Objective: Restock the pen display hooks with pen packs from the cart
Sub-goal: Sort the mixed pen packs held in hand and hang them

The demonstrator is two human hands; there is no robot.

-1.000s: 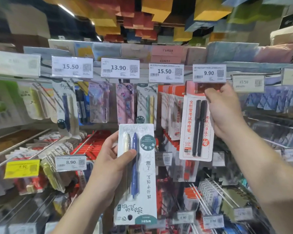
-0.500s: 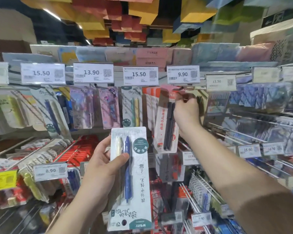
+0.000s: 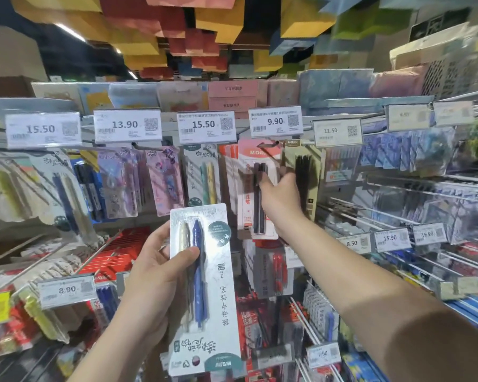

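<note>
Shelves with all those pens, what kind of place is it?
Likely a stationery shop aisle: white price tags such as 13.90, carded pen packs hanging on metal hooks, and pink notebooks stacked on top.

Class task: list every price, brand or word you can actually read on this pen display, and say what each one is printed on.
"15.50": far-left price tag
"13.90": second price tag
"15.50": third price tag
"9.90": fourth price tag
"11.50": fifth price tag
"8.90": lower-left price tag
"15.90": lower-right price tag
"M&G": red-topped pen pack
Other pack print: not legible.
</note>
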